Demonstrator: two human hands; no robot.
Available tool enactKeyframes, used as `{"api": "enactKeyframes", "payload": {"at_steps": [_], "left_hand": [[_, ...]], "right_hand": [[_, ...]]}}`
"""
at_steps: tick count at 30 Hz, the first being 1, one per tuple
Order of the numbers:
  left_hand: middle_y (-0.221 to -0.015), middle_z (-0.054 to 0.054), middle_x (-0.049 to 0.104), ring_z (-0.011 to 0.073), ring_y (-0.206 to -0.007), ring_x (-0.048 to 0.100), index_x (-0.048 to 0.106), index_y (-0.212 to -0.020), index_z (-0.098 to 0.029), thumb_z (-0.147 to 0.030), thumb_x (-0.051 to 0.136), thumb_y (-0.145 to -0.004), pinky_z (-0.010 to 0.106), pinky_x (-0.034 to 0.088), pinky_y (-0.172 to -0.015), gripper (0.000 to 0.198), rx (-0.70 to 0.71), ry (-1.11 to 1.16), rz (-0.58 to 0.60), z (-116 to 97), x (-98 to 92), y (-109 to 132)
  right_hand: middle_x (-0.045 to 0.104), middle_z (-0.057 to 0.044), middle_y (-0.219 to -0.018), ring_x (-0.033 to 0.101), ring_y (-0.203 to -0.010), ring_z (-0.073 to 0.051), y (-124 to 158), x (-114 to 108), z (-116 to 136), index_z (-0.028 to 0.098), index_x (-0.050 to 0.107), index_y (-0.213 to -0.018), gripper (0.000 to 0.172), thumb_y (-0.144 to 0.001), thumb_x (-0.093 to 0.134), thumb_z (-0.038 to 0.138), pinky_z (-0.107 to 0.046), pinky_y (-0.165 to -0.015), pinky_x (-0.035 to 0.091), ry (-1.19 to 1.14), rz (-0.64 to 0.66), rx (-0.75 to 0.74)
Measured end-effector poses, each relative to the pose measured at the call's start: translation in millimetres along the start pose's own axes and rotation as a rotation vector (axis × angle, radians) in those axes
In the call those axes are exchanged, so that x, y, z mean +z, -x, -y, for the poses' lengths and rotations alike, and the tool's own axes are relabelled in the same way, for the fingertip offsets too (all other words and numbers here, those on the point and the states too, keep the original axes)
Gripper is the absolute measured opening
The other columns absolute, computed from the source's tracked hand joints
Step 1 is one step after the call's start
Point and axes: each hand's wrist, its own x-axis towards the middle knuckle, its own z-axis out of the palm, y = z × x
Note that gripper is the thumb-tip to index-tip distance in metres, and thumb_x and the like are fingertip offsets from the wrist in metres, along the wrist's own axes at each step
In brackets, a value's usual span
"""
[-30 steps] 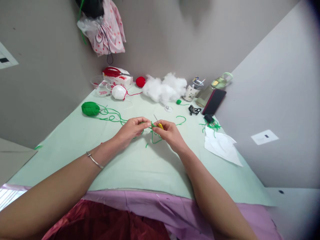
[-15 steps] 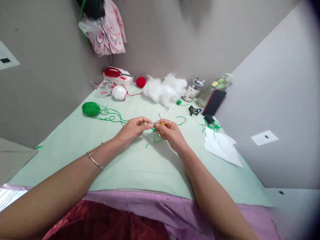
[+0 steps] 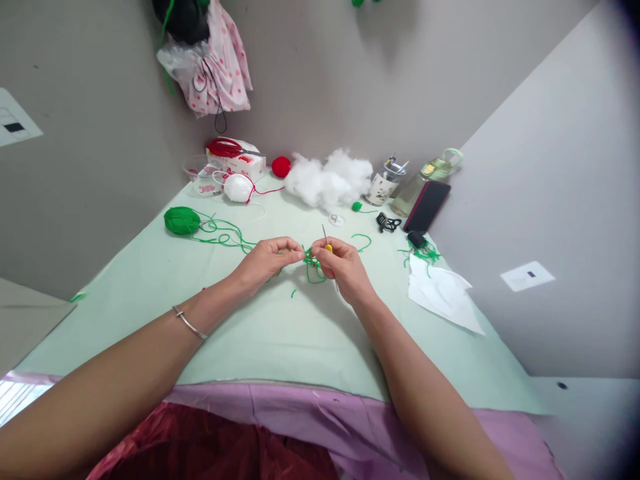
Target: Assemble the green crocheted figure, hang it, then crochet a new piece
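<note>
Between my fingertips is a small tangle of green yarn, its loops hanging toward the table. My left hand pinches the yarn between thumb and forefinger. A crochet hook with a yellow grip lies through my right hand, its thin metal end sticking up above the fingers. The right thumb and forefinger also touch the green yarn. From the left, loose strands run from a green yarn ball toward my left hand.
At the back are red scissors on a tissue pack, a white yarn ball, a red ball and white stuffing. A pen holder, bottle, phone, claw clip and white paper lie right.
My fingertips have drawn slightly apart, with green yarn showing between them. The hook has shifted a little to the right. The view has tilted slightly.
</note>
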Motion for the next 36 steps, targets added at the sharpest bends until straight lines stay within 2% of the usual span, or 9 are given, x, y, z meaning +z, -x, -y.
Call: {"api": "enactKeyframes", "payload": {"at_steps": [4, 10, 14, 17, 19, 22, 26, 31, 36], "left_hand": [[-0.056, -0.007, 0.041, 0.0102, -0.047, 0.028, 0.066, -0.08, -0.022, -0.041, 0.072, -0.077, 0.027, 0.019, -0.047, 0.021, 0.015, -0.012, -0.014, -1.8, -0.9, -0.5], [-0.055, -0.008, 0.043, 0.0095, -0.047, 0.031, 0.065, -0.077, -0.021, -0.039, 0.073, -0.076, 0.026, 0.021, -0.047, 0.021, 0.05, -0.043, -0.049, -1.3, -3.5, -2.4], [-0.057, -0.008, 0.046, 0.0089, -0.049, 0.032, 0.062, -0.074, -0.02, -0.035, 0.074, -0.074, 0.025, 0.022, -0.048, 0.02, 0.079, -0.053, -0.107, 4.8, -12.1, -8.3], [-0.058, -0.008, 0.047, 0.0089, -0.05, 0.032, 0.061, -0.074, -0.019, -0.035, 0.073, -0.073, 0.024, 0.022, -0.049, 0.02, 0.091, -0.057, -0.166, 7.1, -19.5, -12.6], [-0.058, -0.008, 0.048, 0.0091, -0.05, 0.033, 0.062, -0.074, -0.019, -0.035, 0.074, -0.073, 0.024, 0.022, -0.049, 0.02, 0.091, -0.06, -0.175, 7.3, -21.8, -14.3], [-0.058, -0.007, 0.049, 0.0089, -0.05, 0.033, 0.064, -0.072, -0.019, -0.033, 0.077, -0.069, 0.024, 0.022, -0.049, 0.02, 0.078, -0.05, -0.156, 7.4, -20.8, -15.1], [-0.057, -0.007, 0.047, 0.0076, -0.046, 0.029, 0.061, -0.072, -0.019, -0.034, 0.076, -0.069, 0.024, 0.018, -0.046, 0.021, 0.026, 0.014, -0.123, 7.4, -19.6, -13.8], [-0.059, -0.007, 0.043, 0.0066, -0.045, 0.026, 0.059, -0.077, -0.019, -0.036, 0.072, -0.074, 0.024, 0.015, -0.045, 0.021, -0.021, 0.137, -0.012, 2.2, -21.5, -9.4], [-0.065, -0.005, 0.043, 0.0079, -0.053, 0.033, 0.062, -0.078, -0.017, -0.034, 0.075, -0.073, 0.023, 0.023, -0.05, 0.021, -0.035, 0.204, 0.111, -7.5, -17.0, -1.9]], "right_hand": [[0.036, 0.01, -0.049, 0.024, -0.046, -0.006, -1.3, -3.7, -0.9, 0.02, 0.066, -0.075, 0.013, -0.075, 0.075, 0.03, -0.023, -0.046, 0.016, -0.083, 0.043, 0.041], [0.059, 0.004, -0.066, 0.022, -0.045, -0.004, -1.9, -4.8, 1.4, 0.019, 0.06, -0.073, 0.02, -0.073, 0.073, 0.034, -0.022, -0.045, 0.014, -0.2, 0.118, 0.107], [0.058, 0.007, -0.064, 0.013, -0.042, -0.003, -0.6, -12.4, 10.2, 0.02, 0.061, -0.081, 0.021, -0.076, 0.073, 0.036, -0.023, -0.042, 0.011, -0.242, 0.176, 0.161], [0.056, 0.009, -0.063, 0.008, -0.043, -0.004, -0.2, -24.6, 20.2, 0.023, 0.067, -0.099, 0.028, -0.076, 0.074, 0.038, -0.024, -0.042, 0.008, -0.265, 0.137, 0.103], [0.061, 0.007, -0.069, 0.007, -0.043, -0.004, -1.5, -33.2, 24.9, 0.025, 0.068, -0.099, 0.03, -0.075, 0.075, 0.041, -0.025, -0.041, 0.006, -0.258, 0.063, 0.029], [0.065, 0.006, -0.074, 0.009, -0.043, -0.005, -5.5, -42.3, 26.0, 0.025, 0.068, -0.094, 0.028, -0.073, 0.075, 0.042, -0.026, -0.041, 0.007, -0.215, -0.008, -0.029], [0.067, 0.004, -0.075, 0.013, -0.043, -0.004, -11.6, -45.3, 18.5, 0.022, 0.069, -0.094, 0.027, -0.071, 0.079, 0.032, -0.025, -0.04, 0.009, -0.183, -0.029, -0.031], [0.059, 0.007, -0.067, 0.018, -0.044, -0.003, -15.5, -43.7, 7.0, 0.019, 0.07, -0.1, 0.03, -0.071, 0.079, 0.023, -0.022, -0.041, 0.013, -0.174, -0.058, -0.031], [0.063, 0.004, -0.075, 0.018, -0.044, -0.003, -17.0, -47.1, 6.6, 0.02, 0.069, -0.095, 0.028, -0.07, 0.079, 0.029, -0.022, -0.039, 0.014, -0.168, -0.109, -0.04]]}}
